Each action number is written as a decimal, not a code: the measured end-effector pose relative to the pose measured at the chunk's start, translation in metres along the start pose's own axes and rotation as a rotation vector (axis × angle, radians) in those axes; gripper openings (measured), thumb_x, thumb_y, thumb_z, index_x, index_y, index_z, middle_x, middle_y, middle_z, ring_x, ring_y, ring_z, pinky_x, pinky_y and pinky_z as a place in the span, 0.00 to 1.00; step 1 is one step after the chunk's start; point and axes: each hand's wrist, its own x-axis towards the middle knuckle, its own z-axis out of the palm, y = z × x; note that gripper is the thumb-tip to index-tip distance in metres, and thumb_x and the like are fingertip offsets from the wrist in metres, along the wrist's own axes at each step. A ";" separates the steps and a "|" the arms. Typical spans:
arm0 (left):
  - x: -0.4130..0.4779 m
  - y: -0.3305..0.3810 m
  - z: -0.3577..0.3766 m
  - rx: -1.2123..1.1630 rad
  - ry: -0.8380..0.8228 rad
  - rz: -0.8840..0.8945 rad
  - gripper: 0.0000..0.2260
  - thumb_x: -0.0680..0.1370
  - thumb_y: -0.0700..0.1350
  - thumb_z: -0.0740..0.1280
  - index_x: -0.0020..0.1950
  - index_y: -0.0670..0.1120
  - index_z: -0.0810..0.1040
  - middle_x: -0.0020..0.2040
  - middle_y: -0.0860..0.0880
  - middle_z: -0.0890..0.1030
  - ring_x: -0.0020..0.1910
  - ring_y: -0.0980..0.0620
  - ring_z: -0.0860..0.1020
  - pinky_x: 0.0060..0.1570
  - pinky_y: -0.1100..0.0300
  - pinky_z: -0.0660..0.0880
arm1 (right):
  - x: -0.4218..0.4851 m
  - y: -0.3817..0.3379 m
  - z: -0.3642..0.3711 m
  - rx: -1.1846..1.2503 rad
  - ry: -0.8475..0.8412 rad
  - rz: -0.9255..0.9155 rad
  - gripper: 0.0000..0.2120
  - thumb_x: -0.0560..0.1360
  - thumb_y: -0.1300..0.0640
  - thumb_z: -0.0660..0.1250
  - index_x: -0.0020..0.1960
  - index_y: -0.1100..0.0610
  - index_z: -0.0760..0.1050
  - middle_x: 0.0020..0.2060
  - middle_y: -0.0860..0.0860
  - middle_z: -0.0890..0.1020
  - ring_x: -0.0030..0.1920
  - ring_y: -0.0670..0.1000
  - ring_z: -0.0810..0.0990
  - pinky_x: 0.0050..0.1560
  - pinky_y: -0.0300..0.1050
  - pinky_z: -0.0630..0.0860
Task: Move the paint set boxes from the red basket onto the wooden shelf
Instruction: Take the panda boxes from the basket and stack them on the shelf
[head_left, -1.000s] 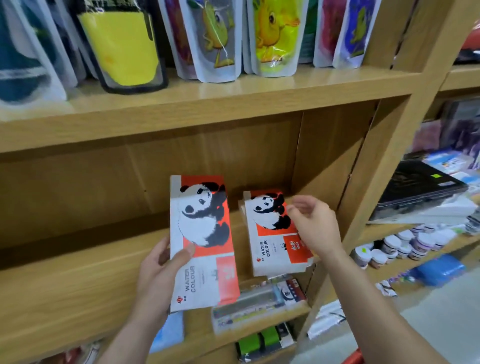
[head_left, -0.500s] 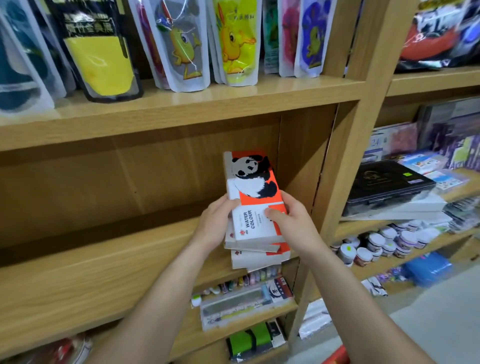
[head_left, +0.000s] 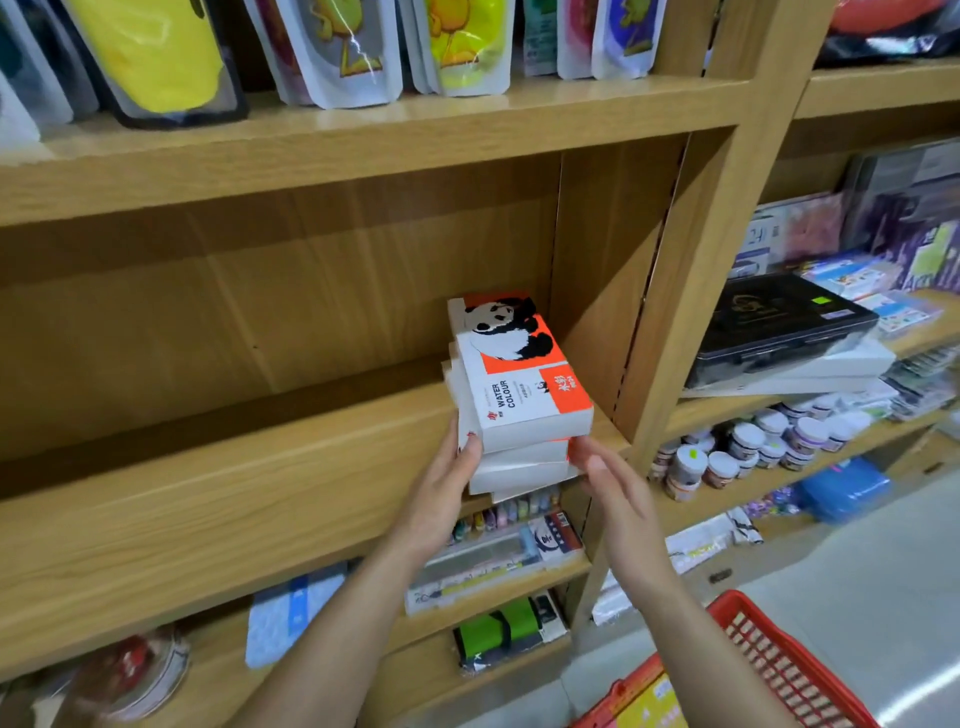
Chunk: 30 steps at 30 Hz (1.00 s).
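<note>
While the paint set boxes (head_left: 519, 389) sit stacked on the wooden shelf (head_left: 260, 467), the left hand (head_left: 441, 493) cups their corner; the right hand (head_left: 613, 483) hangs open beside them.

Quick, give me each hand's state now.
Left hand: grip on the stack of paint set boxes.
Right hand: open, fingertips by the stack.

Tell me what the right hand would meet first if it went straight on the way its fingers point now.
Probably the stack of white-and-orange panda paint set boxes: the right hand points up-left at the lower boxes' front right corner, fingertips at or nearly touching it. Depth is unclear.
</note>
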 end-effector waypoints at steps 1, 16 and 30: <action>0.003 0.004 0.006 0.019 -0.001 0.017 0.40 0.66 0.83 0.56 0.77 0.75 0.56 0.63 0.82 0.71 0.67 0.73 0.69 0.75 0.51 0.61 | -0.003 0.005 0.001 -0.037 0.003 -0.029 0.26 0.78 0.36 0.62 0.74 0.44 0.74 0.68 0.40 0.81 0.70 0.41 0.76 0.74 0.55 0.71; 0.069 0.005 0.009 0.267 -0.034 0.101 0.34 0.65 0.64 0.74 0.69 0.75 0.65 0.66 0.67 0.77 0.60 0.71 0.77 0.58 0.64 0.74 | 0.060 0.024 0.019 -0.661 0.169 -0.142 0.22 0.85 0.55 0.57 0.78 0.55 0.64 0.61 0.54 0.82 0.62 0.61 0.77 0.58 0.55 0.75; 0.120 0.006 0.014 0.526 -0.081 0.226 0.47 0.63 0.68 0.74 0.78 0.54 0.65 0.71 0.53 0.79 0.68 0.49 0.78 0.57 0.57 0.73 | 0.052 0.042 0.010 -0.633 0.163 -0.149 0.33 0.81 0.41 0.56 0.83 0.49 0.56 0.69 0.46 0.76 0.68 0.47 0.68 0.68 0.53 0.70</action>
